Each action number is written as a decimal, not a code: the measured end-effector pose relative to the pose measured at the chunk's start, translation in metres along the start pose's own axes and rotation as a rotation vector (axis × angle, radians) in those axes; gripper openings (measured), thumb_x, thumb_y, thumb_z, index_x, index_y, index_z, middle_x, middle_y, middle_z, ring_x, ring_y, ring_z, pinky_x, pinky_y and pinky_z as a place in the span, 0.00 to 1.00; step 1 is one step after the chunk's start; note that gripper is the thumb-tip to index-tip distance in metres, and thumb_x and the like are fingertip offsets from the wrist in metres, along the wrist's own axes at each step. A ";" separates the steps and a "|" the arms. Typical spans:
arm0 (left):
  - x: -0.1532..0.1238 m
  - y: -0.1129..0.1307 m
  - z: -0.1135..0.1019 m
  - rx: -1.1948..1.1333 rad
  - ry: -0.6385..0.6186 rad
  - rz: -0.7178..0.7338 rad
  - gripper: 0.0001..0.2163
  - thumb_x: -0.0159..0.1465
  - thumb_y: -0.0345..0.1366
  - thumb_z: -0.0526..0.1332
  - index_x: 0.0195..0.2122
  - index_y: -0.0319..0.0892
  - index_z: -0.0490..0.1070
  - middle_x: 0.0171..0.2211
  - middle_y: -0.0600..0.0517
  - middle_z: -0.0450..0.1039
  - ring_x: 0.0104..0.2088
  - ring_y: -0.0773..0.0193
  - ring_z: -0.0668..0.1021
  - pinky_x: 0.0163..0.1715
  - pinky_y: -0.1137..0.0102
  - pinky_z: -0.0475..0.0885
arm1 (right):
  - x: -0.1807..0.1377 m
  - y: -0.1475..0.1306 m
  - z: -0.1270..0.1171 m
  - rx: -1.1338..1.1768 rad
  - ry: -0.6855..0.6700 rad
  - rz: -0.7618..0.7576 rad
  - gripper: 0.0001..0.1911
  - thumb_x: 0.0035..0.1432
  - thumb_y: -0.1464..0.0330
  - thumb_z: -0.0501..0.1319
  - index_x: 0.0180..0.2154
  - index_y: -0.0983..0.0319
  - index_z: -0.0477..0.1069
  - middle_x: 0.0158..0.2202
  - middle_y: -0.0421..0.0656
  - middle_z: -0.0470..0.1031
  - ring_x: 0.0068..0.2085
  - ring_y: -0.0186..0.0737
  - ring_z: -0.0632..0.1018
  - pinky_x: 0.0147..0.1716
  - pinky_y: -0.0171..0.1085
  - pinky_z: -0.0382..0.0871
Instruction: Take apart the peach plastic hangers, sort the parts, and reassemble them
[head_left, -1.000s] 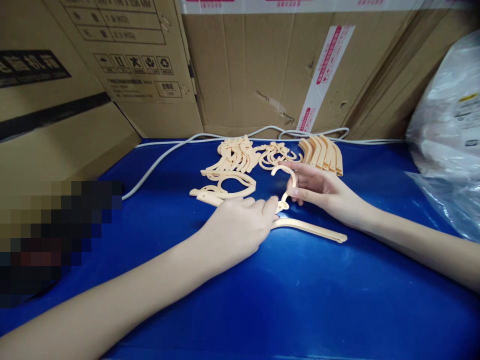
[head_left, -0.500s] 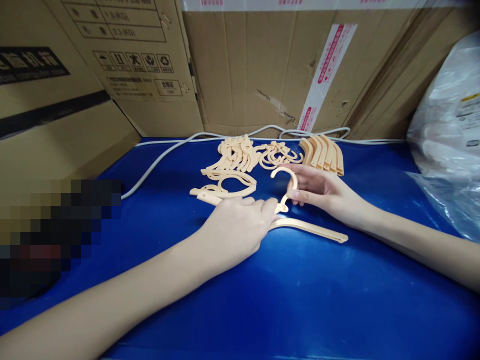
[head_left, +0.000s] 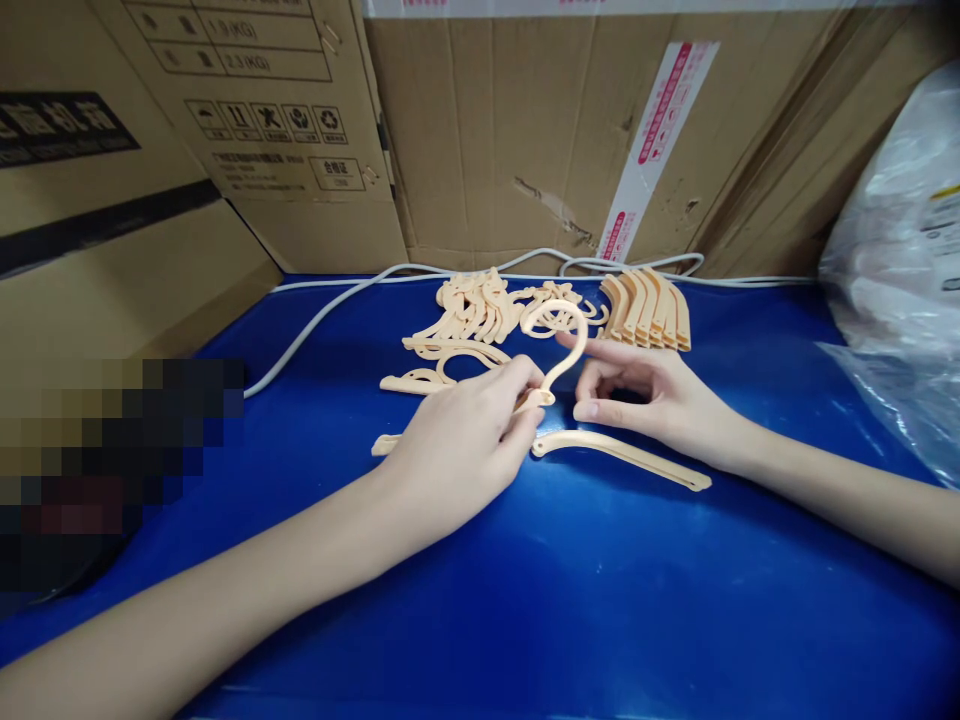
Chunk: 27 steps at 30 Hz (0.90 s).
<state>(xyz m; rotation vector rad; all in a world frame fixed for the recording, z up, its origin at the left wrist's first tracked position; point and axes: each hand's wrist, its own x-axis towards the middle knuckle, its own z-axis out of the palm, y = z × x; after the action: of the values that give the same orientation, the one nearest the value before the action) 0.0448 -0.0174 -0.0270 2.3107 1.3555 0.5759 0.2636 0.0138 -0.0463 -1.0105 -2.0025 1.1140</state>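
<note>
My left hand (head_left: 465, 420) pinches the base of a beige plastic hanger hook (head_left: 574, 345), its curve standing up to the right. A beige end piece (head_left: 386, 445) sticks out from under that hand on the left; the hand hides how it joins the hook. Just right of the hook is my right hand (head_left: 652, 395), index finger stretched behind the curve and thumb apart, holding nothing. Whether the index finger touches the hook I cannot tell. A loose hanger arm (head_left: 622, 450) lies on the blue surface, one end close to my left fingertips.
Behind my hands lie a pile of hanger arms (head_left: 472, 305), several loose hooks (head_left: 551, 300) and a row of stacked arms (head_left: 649, 310). A folded hanger (head_left: 457, 360) lies nearer. White cable (head_left: 360, 280), cardboard boxes (head_left: 487, 130) and a clear plastic bag (head_left: 892, 240) border the surface.
My right hand has let go of the hook. My left hand has turned and now grips the hook's base, which has shifted up and left; the loose arm has moved slightly right.
</note>
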 end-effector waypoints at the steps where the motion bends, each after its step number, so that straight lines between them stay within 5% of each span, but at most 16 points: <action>1: 0.001 -0.001 0.000 -0.097 0.001 -0.031 0.06 0.70 0.38 0.53 0.41 0.43 0.66 0.31 0.55 0.73 0.29 0.65 0.75 0.25 0.72 0.64 | -0.001 0.000 0.000 -0.075 -0.022 -0.051 0.31 0.56 0.56 0.67 0.58 0.62 0.69 0.28 0.37 0.74 0.28 0.34 0.73 0.31 0.35 0.69; 6: 0.004 -0.003 0.000 -0.571 -0.033 -0.124 0.10 0.68 0.44 0.55 0.37 0.43 0.67 0.29 0.56 0.69 0.28 0.67 0.75 0.18 0.77 0.68 | -0.007 -0.004 0.002 -0.491 -0.234 -0.467 0.13 0.63 0.62 0.63 0.47 0.61 0.76 0.40 0.45 0.77 0.41 0.37 0.76 0.41 0.36 0.70; 10: 0.007 0.001 -0.004 -0.778 -0.033 -0.220 0.08 0.63 0.41 0.62 0.37 0.41 0.71 0.32 0.54 0.69 0.30 0.67 0.75 0.20 0.77 0.75 | -0.012 -0.010 0.006 -0.788 -0.241 -0.619 0.13 0.70 0.68 0.52 0.45 0.63 0.76 0.39 0.46 0.76 0.38 0.37 0.76 0.38 0.37 0.70; 15: 0.009 0.003 -0.006 -0.874 -0.030 -0.344 0.09 0.59 0.37 0.66 0.38 0.40 0.74 0.37 0.51 0.74 0.34 0.66 0.77 0.25 0.74 0.78 | -0.016 -0.016 0.009 -0.954 -0.212 -0.628 0.15 0.70 0.73 0.49 0.41 0.64 0.74 0.36 0.46 0.76 0.35 0.38 0.74 0.35 0.37 0.69; 27: 0.011 0.004 -0.006 -0.960 -0.006 -0.376 0.06 0.58 0.35 0.66 0.31 0.39 0.71 0.34 0.53 0.71 0.31 0.67 0.77 0.22 0.75 0.78 | -0.015 -0.004 0.012 -0.975 -0.074 -0.596 0.12 0.69 0.74 0.50 0.40 0.64 0.72 0.38 0.47 0.76 0.35 0.39 0.73 0.34 0.36 0.66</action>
<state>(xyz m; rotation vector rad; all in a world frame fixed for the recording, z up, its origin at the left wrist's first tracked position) 0.0493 -0.0084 -0.0179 1.2579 1.1056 0.8458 0.2602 -0.0046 -0.0502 -0.6716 -2.6916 -0.1991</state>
